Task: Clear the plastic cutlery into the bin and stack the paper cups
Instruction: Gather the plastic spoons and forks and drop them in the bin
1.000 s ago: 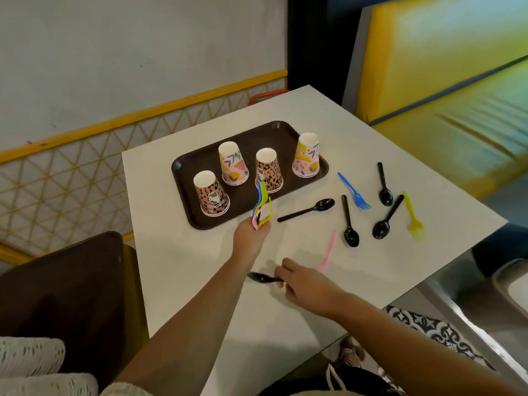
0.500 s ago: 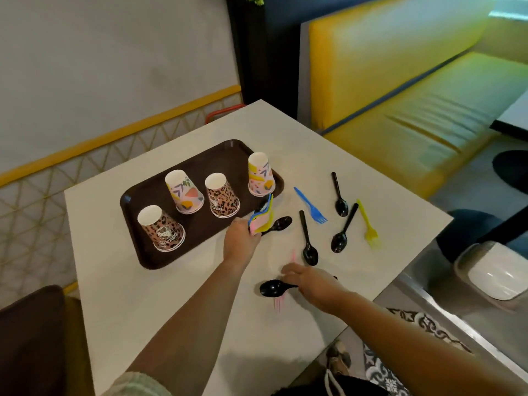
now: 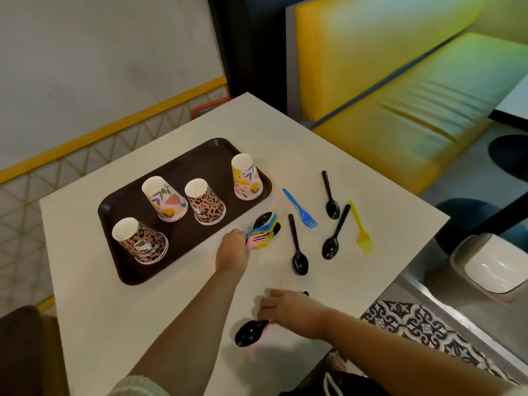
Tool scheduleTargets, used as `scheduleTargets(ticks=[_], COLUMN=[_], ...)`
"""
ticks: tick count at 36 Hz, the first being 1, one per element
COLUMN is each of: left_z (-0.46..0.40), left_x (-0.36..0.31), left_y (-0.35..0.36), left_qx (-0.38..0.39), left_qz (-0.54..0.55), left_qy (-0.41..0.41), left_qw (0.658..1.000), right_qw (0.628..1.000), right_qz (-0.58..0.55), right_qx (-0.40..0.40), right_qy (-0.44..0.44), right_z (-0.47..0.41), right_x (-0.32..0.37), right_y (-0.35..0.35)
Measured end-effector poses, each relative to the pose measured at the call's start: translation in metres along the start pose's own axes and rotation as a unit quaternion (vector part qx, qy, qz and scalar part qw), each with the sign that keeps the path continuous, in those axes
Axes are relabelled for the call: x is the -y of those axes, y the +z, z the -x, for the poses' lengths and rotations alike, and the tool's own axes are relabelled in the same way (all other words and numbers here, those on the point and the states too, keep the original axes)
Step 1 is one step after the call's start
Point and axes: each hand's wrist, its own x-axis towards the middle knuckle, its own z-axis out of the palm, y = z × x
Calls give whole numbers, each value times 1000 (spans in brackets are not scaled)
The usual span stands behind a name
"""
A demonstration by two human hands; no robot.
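My left hand [image 3: 233, 251] grips a bundle of plastic cutlery [image 3: 264, 231] in pink, blue, yellow and black, right beside the tray's near corner. My right hand [image 3: 288, 311] is closed on a black spoon [image 3: 248, 332] together with a pink fork, low over the table's front. Several paper cups stand upside down on the brown tray [image 3: 137, 270]: two leopard-print ones [image 3: 141, 241] [image 3: 205, 204] and two with colourful shapes [image 3: 165, 200] [image 3: 246, 178]. Loose on the table lie a blue fork [image 3: 301, 210], a yellow fork [image 3: 361, 228] and three black spoons [image 3: 297, 247] [image 3: 334, 234] [image 3: 330, 197].
The white table [image 3: 114, 324] ends close on the right, above a patterned floor mat [image 3: 423, 330]. A white-lidded bin [image 3: 494, 267] stands on the floor to the right. A yellow bench [image 3: 414, 90] runs behind. A dark chair [image 3: 20, 352] is at the lower left.
My left hand has moved right along the tray edge and added a black spoon to its bundle. My right hand has picked up the black spoon and the pink fork. The camera has swung right.
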Motion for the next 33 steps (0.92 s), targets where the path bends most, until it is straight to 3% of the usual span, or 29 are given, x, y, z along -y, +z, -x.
scheduleTargets(ticks=[4,8,14,20,27,33], left_z=[1,3,0,-1,-1,-12], left_x=[5,13,12,-9,-38,-54], left_y=[2,1,-15,-27,-23,-18], left_qx=[7,5,-5,32,44,73], left_qz=[-8,37,90,170,258,173], left_qy=[27,38,39,42,69,153], left_qw=[1000,999,995,984,963,970], right_qw=[988,975,994,970,965,955], right_qz=[83,177,77,149,56,53], right_qx=[-110,-130,-75,-175,-150,-111], right_qy=[-67,-36,13,81,207,270], right_z=[-1,-7,-11,5,39,68], right_x=[1,5,7,-12,-42,-81], right_y=[4,-1,-30,-36,-55,-79])
